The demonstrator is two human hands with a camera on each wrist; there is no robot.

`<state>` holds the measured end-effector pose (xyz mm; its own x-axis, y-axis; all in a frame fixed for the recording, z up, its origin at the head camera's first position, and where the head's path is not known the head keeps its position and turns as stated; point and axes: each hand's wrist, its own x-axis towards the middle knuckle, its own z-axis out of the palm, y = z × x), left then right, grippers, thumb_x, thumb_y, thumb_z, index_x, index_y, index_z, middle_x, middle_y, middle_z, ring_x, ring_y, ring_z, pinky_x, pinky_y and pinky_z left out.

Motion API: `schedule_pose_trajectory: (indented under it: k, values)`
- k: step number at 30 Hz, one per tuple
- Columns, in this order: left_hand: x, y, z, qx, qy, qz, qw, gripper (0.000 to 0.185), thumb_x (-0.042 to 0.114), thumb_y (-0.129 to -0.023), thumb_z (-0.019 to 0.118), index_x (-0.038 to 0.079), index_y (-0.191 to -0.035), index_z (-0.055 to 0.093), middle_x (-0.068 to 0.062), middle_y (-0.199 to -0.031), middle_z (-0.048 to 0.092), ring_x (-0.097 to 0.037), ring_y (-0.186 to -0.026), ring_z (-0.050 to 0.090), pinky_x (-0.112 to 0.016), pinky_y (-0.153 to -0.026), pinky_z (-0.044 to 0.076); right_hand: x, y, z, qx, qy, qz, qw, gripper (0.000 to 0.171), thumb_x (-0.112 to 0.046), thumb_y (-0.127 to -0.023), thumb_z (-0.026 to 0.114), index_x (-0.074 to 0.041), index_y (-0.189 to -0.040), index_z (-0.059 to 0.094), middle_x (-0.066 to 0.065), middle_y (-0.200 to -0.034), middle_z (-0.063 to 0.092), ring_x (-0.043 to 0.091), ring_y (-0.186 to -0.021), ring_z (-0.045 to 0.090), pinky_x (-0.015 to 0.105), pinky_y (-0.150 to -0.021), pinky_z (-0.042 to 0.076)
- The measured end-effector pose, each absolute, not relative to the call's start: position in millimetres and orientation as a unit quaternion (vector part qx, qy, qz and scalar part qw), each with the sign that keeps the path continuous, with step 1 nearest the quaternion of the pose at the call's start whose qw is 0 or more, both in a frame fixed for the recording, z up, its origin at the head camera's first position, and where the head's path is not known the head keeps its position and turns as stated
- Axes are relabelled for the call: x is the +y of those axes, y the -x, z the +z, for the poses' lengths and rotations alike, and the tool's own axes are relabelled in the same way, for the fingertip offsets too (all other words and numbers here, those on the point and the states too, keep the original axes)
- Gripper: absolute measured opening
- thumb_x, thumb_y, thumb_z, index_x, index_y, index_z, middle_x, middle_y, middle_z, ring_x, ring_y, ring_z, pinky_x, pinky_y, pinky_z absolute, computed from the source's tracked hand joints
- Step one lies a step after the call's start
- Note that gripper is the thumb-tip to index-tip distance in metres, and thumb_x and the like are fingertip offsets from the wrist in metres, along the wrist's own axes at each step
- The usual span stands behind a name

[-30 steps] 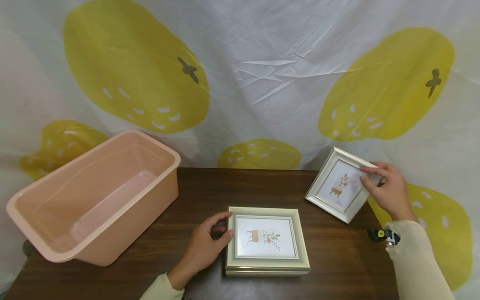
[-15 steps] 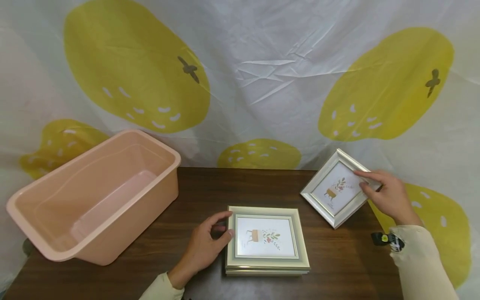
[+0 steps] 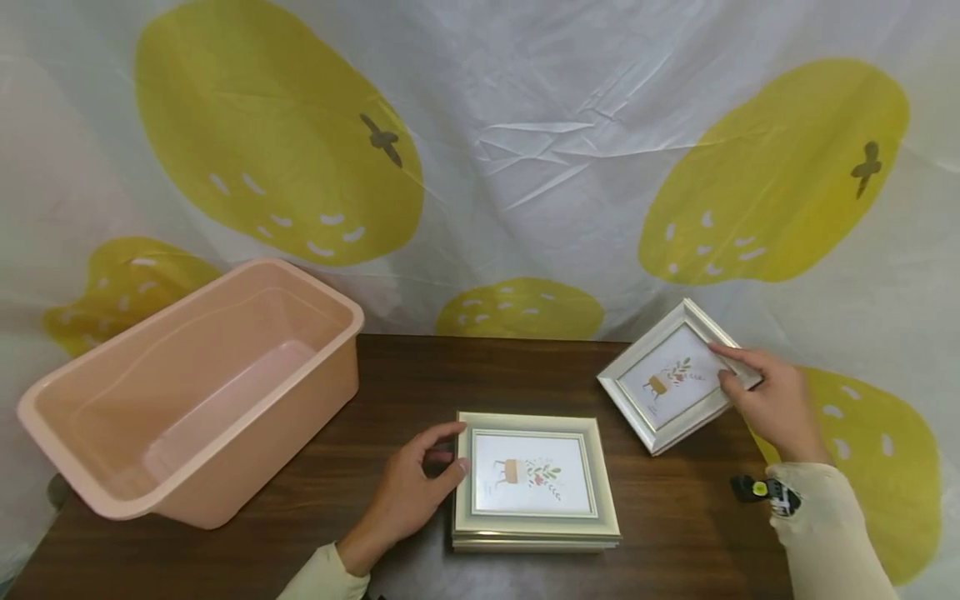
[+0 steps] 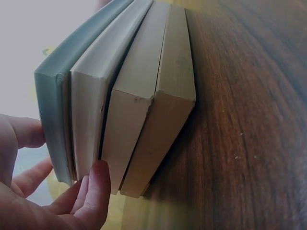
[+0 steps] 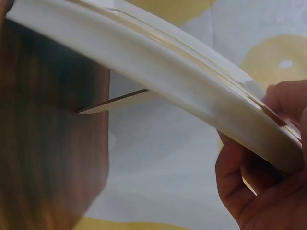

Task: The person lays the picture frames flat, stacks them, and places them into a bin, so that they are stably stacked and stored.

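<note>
In the head view a stack of picture frames (image 3: 534,527) lies front centre, the top one showing a plant-pot print. My left hand (image 3: 405,487) rests at the stack's left side, index finger and thumb at the edge of the top frame. The left wrist view shows those fingers (image 4: 98,191) touching the sides of several stacked frames (image 4: 129,110). At the right, my right hand (image 3: 776,400) pinches another silver-white picture frame (image 3: 667,379) by its right edge, tilted with the print facing up. In the right wrist view, its support leg (image 5: 117,100) sticks out behind the frame (image 5: 158,72).
A pink plastic tub (image 3: 262,454) stands on the left of the dark wooden table (image 3: 480,375). Behind the table hangs a white curtain (image 3: 525,167) printed with yellow lemons. The table's right edge runs beneath my right forearm.
The frame in my right hand has turned clockwise and shifted slightly left and down. My left hand and the stack have stayed in place.
</note>
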<state>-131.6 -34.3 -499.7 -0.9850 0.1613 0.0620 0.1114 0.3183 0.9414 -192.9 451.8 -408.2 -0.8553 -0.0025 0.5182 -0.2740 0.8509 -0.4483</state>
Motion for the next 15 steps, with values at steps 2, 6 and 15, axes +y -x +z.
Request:
schedule_pose_trajectory:
  k: [2, 6, 15]
  values:
    - [-35, 132, -499, 0.81, -0.085, 0.579, 0.023, 0.041, 0.028, -0.095, 0.079, 0.035, -0.135, 0.069, 0.003, -0.14, 0.069, -0.018, -0.112, 0.071, -0.053, -0.095, 0.056, 448, 191, -413, -0.913, -0.068, 0.281, 0.288, 0.038, 0.001, -0.088, 0.077, -0.012, -0.124, 0.08, 0.025, -0.121, 0.075, -0.014, -0.087, 0.049, 0.008, -0.07, 0.037]
    - [-35, 132, -499, 0.808, -0.085, 0.582, 0.027, 0.042, 0.028, -0.095, 0.079, 0.035, -0.135, 0.069, 0.004, -0.141, 0.068, -0.019, -0.113, 0.07, -0.053, -0.095, 0.056, 440, 187, -418, -0.883, -0.069, 0.313, 0.342, 0.041, 0.006, -0.083, 0.076, -0.013, -0.119, 0.082, 0.015, -0.117, 0.078, -0.011, -0.086, 0.056, 0.007, -0.072, 0.039]
    - [-34, 132, -500, 0.809, -0.086, 0.582, 0.022, 0.042, 0.028, -0.095, 0.079, 0.035, -0.135, 0.069, 0.004, -0.139, 0.069, -0.019, -0.113, 0.071, -0.05, -0.093, 0.057, 431, 178, -416, -0.862, -0.035, 0.364, 0.352, 0.038, 0.005, -0.086, 0.076, -0.01, -0.121, 0.081, -0.019, -0.115, 0.075, -0.008, -0.084, 0.058, 0.007, -0.07, 0.041]
